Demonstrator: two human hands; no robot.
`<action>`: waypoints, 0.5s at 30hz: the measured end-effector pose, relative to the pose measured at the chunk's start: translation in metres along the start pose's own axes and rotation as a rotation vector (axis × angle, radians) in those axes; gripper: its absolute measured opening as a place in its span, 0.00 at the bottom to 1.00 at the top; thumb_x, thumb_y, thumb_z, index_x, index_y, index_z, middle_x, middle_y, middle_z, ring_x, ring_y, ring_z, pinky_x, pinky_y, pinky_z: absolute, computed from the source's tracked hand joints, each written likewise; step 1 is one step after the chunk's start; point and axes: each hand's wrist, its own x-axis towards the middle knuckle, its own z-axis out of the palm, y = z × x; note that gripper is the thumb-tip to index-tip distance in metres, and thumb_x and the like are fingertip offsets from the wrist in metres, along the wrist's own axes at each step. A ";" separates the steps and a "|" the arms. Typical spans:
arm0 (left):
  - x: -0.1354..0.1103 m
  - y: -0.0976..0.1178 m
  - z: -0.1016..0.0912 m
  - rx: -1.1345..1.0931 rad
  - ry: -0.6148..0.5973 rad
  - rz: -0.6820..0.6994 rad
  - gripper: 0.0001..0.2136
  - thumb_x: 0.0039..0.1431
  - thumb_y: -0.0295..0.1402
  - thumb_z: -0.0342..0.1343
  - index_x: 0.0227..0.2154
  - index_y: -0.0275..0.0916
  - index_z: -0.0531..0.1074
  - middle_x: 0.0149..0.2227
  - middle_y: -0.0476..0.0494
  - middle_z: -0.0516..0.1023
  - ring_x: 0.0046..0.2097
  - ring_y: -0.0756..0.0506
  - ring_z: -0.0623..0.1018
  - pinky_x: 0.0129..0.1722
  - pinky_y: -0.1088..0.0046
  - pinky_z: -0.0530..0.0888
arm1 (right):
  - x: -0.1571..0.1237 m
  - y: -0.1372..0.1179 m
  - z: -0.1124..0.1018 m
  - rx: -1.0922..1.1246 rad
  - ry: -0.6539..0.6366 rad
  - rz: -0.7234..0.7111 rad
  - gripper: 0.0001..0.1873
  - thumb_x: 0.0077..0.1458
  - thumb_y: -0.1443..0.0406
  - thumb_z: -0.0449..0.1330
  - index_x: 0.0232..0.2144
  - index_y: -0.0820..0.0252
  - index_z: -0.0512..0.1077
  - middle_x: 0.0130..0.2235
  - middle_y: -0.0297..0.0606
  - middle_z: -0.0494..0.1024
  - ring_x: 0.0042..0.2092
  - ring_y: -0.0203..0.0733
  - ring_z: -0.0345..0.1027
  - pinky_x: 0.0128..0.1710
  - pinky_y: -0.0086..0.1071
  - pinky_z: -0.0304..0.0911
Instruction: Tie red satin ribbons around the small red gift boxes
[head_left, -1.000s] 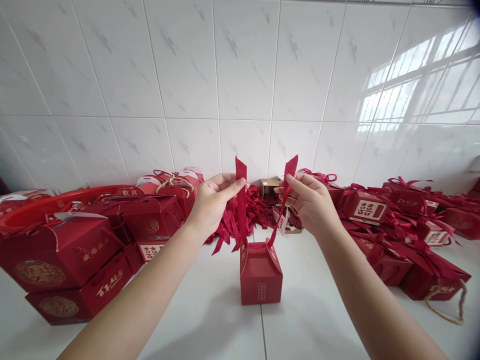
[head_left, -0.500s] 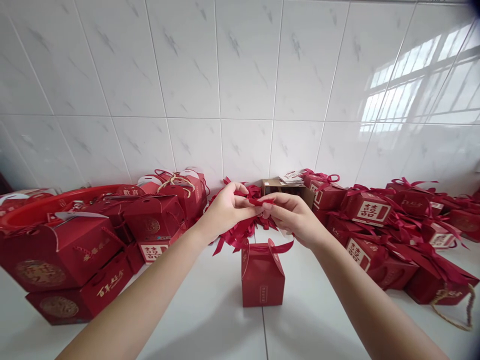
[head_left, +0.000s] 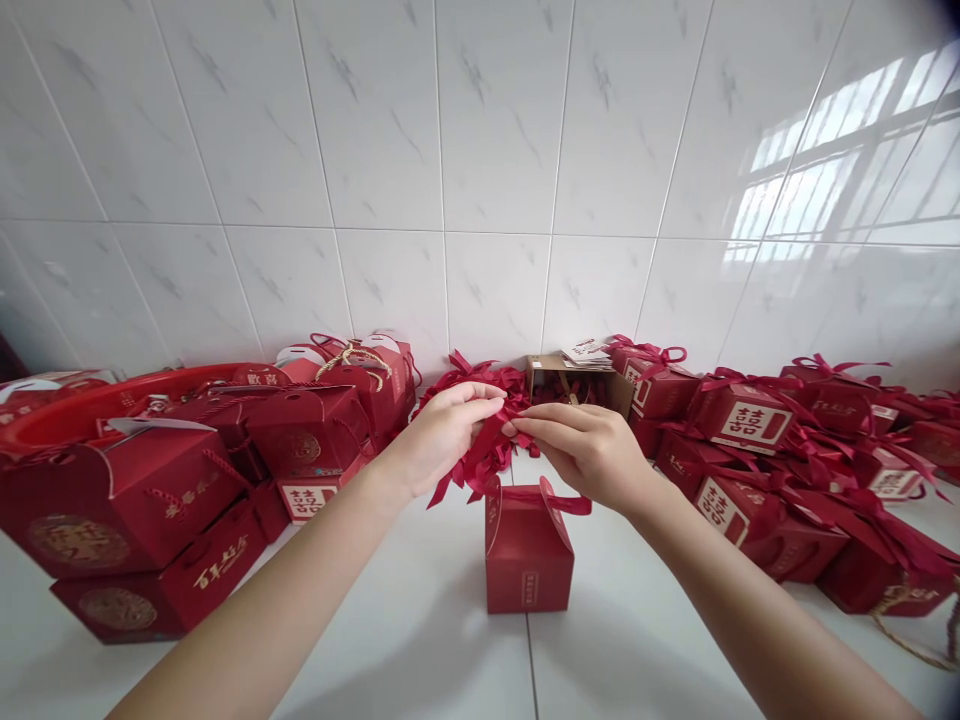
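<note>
A small red gift box (head_left: 529, 565) stands upright on the white surface in front of me, below my hands. Through its top passes a red ribbon (head_left: 571, 505), which sticks out on the right side. My left hand (head_left: 441, 432) is just above and behind the box, fingers pinched on red ribbon. Opposite it, my right hand (head_left: 592, 448) also pinches ribbon between thumb and fingertips. The fingertips of both hands are close together. A heap of loose red ribbons (head_left: 484, 468) lies behind, so where the held strand ends is hard to make out.
Larger red gift boxes (head_left: 169, 480) are stacked on the left beside a red plastic basin (head_left: 45, 430). Several ribbon-tied boxes (head_left: 750, 425) are piled on the right. A brown carton (head_left: 619, 392) with white cards (head_left: 589, 353) on it is near the tiled wall (head_left: 495, 140).
My hands have drawn slightly apart and turned, with the fingertips a little lower. The ribbon at the box's right side lies lower and flatter. The box has stayed in place.
</note>
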 end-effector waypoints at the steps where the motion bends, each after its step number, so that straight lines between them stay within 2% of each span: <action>1: -0.002 0.000 0.001 0.070 0.019 0.028 0.09 0.53 0.35 0.57 0.36 0.38 0.71 0.33 0.46 0.75 0.36 0.47 0.75 0.37 0.70 0.70 | -0.001 -0.001 0.000 -0.001 0.025 0.000 0.16 0.59 0.67 0.52 0.45 0.50 0.74 0.47 0.36 0.77 0.44 0.42 0.72 0.43 0.36 0.68; 4: -0.012 -0.001 0.004 0.381 0.132 0.188 0.13 0.56 0.40 0.53 0.42 0.42 0.71 0.31 0.47 0.75 0.33 0.46 0.74 0.33 0.72 0.67 | -0.004 -0.002 -0.001 0.046 0.165 0.048 0.15 0.58 0.66 0.53 0.45 0.52 0.74 0.47 0.37 0.76 0.44 0.40 0.72 0.39 0.32 0.68; 6: -0.018 -0.002 0.004 0.590 0.219 0.340 0.13 0.58 0.40 0.51 0.43 0.43 0.70 0.29 0.48 0.74 0.28 0.48 0.72 0.31 0.73 0.65 | -0.006 -0.003 -0.006 0.015 0.254 0.131 0.12 0.57 0.66 0.53 0.41 0.56 0.75 0.39 0.39 0.79 0.38 0.40 0.73 0.34 0.30 0.67; 8: -0.021 -0.002 0.001 0.752 0.316 0.477 0.11 0.56 0.38 0.52 0.40 0.43 0.71 0.24 0.51 0.70 0.24 0.50 0.67 0.29 0.74 0.63 | -0.006 -0.002 -0.015 -0.105 0.245 0.267 0.10 0.56 0.65 0.53 0.33 0.58 0.75 0.30 0.37 0.77 0.30 0.38 0.70 0.27 0.30 0.62; 10: -0.023 0.000 -0.006 0.882 0.392 0.541 0.06 0.53 0.34 0.54 0.34 0.42 0.72 0.19 0.55 0.62 0.22 0.51 0.62 0.28 0.75 0.62 | -0.006 -0.002 -0.028 -0.274 0.090 0.426 0.11 0.53 0.63 0.53 0.23 0.57 0.72 0.23 0.35 0.74 0.24 0.37 0.64 0.22 0.29 0.55; 12: -0.023 0.003 -0.016 0.994 0.398 0.515 0.04 0.50 0.29 0.53 0.30 0.43 0.70 0.18 0.56 0.56 0.21 0.51 0.59 0.27 0.76 0.61 | -0.007 -0.002 -0.041 -0.439 -0.134 0.561 0.13 0.51 0.62 0.53 0.17 0.58 0.68 0.20 0.34 0.71 0.21 0.36 0.61 0.20 0.29 0.48; 15: -0.023 0.001 -0.038 1.171 0.251 0.312 0.09 0.45 0.23 0.48 0.27 0.43 0.67 0.17 0.56 0.56 0.20 0.50 0.58 0.24 0.76 0.57 | -0.015 0.000 -0.056 -0.609 -0.416 0.679 0.12 0.48 0.63 0.53 0.16 0.58 0.66 0.20 0.37 0.71 0.21 0.38 0.61 0.20 0.29 0.44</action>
